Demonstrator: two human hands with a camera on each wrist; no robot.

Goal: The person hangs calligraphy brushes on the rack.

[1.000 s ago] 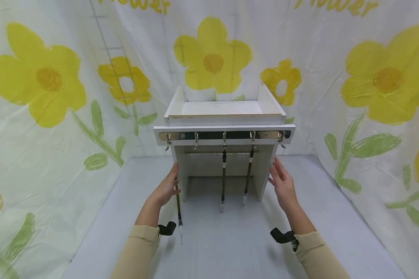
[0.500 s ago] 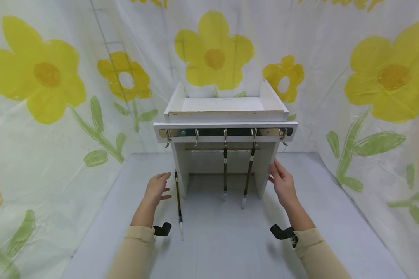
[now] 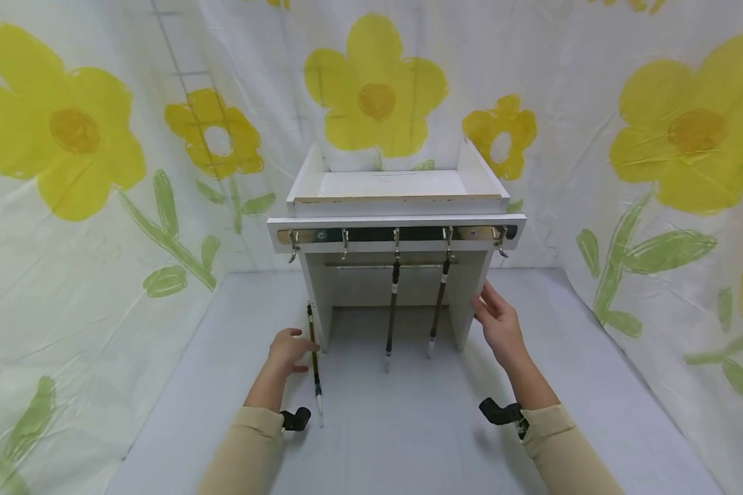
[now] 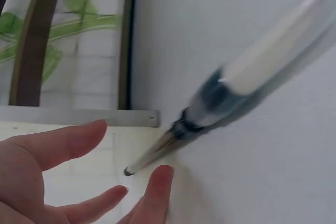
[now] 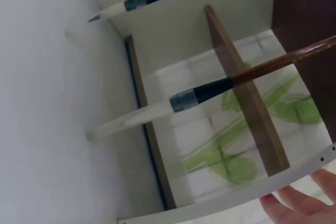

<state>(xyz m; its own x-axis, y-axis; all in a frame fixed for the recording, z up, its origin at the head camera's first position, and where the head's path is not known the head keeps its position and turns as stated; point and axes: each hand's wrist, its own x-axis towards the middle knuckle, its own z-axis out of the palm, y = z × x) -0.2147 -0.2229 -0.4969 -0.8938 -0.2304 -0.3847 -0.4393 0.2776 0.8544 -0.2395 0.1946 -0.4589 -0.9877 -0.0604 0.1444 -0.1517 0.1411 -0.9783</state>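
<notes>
A calligraphy brush [image 3: 314,357] lies on the white table left of a white wooden rack [image 3: 396,206], its pale tip toward me. Over its handle reaches my left hand [image 3: 286,354]; in the left wrist view, the thumb and fingers are spread near the brush's handle end, not closed on it. My right hand [image 3: 501,330] rests its extended fingertips against the rack's right side panel [image 3: 474,292]. From hooks on the rack's front rail hang two more calligraphy brushes, a middle brush [image 3: 393,309] and a right brush [image 3: 439,302], both tips down.
A metal strip [image 3: 371,234] with several hooks runs along the rack's front. Above it sits an open shelf [image 3: 393,182]. A white curtain [image 3: 272,130] with painted yellow flowers surrounds the table [image 3: 396,433].
My left hand has left the rack's left panel, drawn back to the left, then come lower and rightward over the lying brush. My right hand stays at the right panel. The hanging brushes sway slightly.
</notes>
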